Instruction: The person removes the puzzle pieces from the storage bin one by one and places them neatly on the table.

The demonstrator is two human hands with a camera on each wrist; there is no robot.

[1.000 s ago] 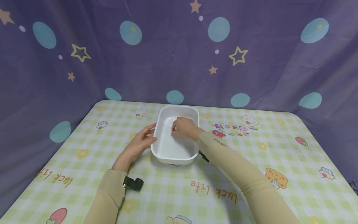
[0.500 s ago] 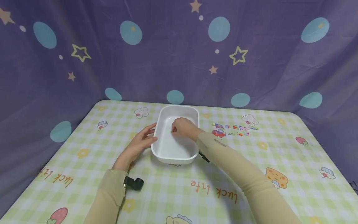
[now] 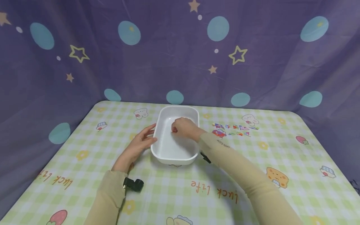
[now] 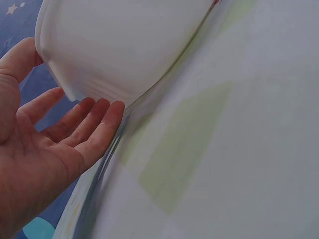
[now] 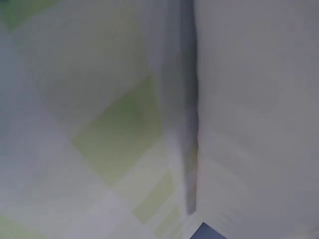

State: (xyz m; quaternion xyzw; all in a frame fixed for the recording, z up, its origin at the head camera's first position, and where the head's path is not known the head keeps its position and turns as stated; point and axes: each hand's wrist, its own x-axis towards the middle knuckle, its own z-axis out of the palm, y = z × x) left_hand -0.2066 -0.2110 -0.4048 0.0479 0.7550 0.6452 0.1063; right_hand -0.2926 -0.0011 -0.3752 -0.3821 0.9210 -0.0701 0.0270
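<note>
A white rectangular tub (image 3: 175, 160) stands on the tablecloth, its long side running away from me. My left hand (image 3: 137, 144) is at the tub's left side, thumb at the rim. In the left wrist view, its fairly straight fingertips (image 4: 102, 107) touch the outer wall. My right hand (image 3: 184, 127) reaches inside, fingers curled down near the floor of the tub. A small sticker-like piece showed at those fingertips a second ago; now the fingers mostly hide it. The right wrist view has only the tub's outer wall (image 5: 254, 124) and cloth, with no hand.
Right of the tub lie several small, bright, sticker-like pieces (image 3: 219, 133) in two rows. A checked tablecloth (image 3: 157, 193) with printed cartoons covers the table. Behind it hangs a purple curtain (image 3: 174, 62).
The small coloured piece at my right fingertips has gone out of sight behind the fingers. Both hands and the tub stay almost still; the head view shifts slightly.
</note>
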